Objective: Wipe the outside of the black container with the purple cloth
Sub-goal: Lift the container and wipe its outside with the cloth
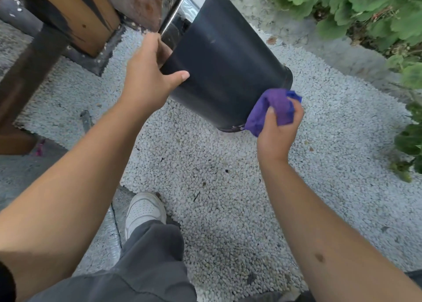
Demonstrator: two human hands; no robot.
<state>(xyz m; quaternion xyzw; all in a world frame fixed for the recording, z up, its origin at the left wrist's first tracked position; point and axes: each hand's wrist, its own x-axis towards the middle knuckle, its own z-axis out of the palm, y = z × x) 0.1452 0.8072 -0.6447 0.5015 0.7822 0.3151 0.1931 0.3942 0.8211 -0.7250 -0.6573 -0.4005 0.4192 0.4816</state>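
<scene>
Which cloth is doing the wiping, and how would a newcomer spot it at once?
Find the tilted black container held over the white gravel. At its lower right edge, the right hand grips the bunched purple cloth against the wall. It is the only purple thing among black plastic, pale stones and green leaves.

The container [226, 68] hangs tilted above the gravel [228, 187], its base end nearest the viewer. The left hand [146, 73] holds its left side; the right hand [279, 128] presses the cloth [274, 109] against its lower right edge. Wooden furniture [57, 27] stands to the left, plants [365, 4] behind and right. A shoe [143, 210] rests on the ground below the left arm.
</scene>
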